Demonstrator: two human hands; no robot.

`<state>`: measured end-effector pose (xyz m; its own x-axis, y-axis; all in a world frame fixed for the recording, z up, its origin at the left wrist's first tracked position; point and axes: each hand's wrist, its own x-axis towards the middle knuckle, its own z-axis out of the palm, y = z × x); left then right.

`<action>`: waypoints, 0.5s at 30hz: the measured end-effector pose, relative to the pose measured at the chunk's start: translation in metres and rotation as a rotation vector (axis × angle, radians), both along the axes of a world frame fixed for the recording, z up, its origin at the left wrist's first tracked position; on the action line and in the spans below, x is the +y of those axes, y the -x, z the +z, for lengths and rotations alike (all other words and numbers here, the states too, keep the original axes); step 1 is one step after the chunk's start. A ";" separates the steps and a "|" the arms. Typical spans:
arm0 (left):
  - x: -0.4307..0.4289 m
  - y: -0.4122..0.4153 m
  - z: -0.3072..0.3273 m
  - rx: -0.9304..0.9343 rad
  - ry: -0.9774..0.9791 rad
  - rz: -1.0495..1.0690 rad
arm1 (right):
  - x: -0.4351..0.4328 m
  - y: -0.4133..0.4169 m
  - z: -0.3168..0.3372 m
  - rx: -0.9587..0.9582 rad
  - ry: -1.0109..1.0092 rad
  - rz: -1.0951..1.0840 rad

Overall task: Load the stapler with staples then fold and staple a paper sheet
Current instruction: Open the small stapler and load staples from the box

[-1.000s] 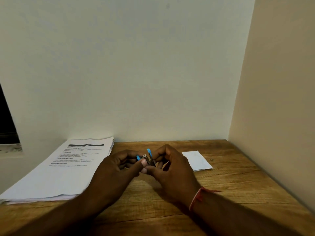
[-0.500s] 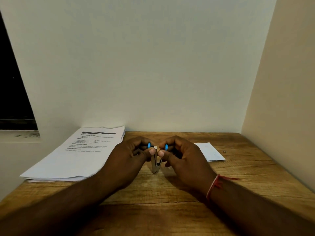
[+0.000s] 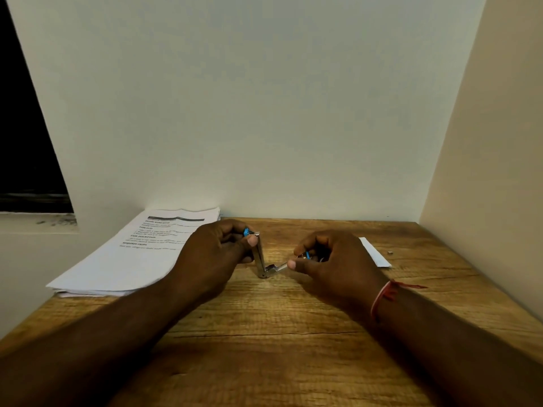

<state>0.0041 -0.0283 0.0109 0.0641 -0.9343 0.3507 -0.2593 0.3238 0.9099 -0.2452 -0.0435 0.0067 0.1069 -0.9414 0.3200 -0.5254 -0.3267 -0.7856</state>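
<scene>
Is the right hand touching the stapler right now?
Touching. The head view shows the right hand pinching one arm of the opened stapler between thumb and fingers.

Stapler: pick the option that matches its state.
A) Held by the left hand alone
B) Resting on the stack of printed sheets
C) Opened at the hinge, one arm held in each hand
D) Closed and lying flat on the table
C: the stapler is spread open in a V at its hinge, with the left hand holding the upright arm and the right hand pinching the lower arm.
</scene>
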 end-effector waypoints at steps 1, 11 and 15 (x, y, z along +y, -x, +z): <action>0.000 0.000 0.001 -0.034 0.016 0.003 | 0.002 0.000 0.000 0.021 -0.010 0.002; 0.010 0.007 0.001 -0.168 0.072 -0.038 | 0.014 -0.011 0.004 0.012 0.119 0.174; 0.012 0.009 0.000 -0.178 0.093 -0.085 | 0.016 -0.014 0.002 0.038 0.138 0.208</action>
